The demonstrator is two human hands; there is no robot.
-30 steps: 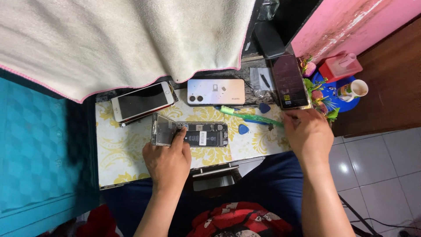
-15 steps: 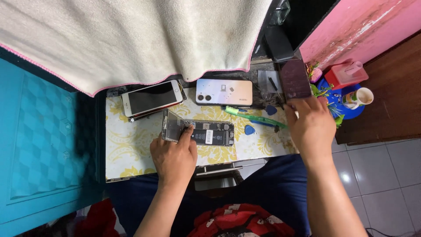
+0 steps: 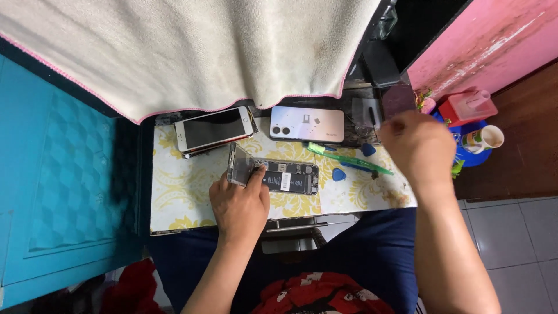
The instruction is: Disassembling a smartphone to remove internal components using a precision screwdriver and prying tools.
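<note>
Overhead view. Left hand rests on an opened phone at mid-table, fingers pinching its lifted screen, which tilts up at the phone's left end. Phone's insides show: dark battery w/ white label, circuit board. Right hand hovers near table's right edge, curled loosely; can't tell if it holds anything. Green toothbrush lies between the hands.

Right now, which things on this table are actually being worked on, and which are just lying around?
In use:
opened phone, steadied by the left hand
its lifted screen
right hand, raised above the table edge

Lying about:
white phone
pale phone
green toothbrush
blue picks
cup
</note>
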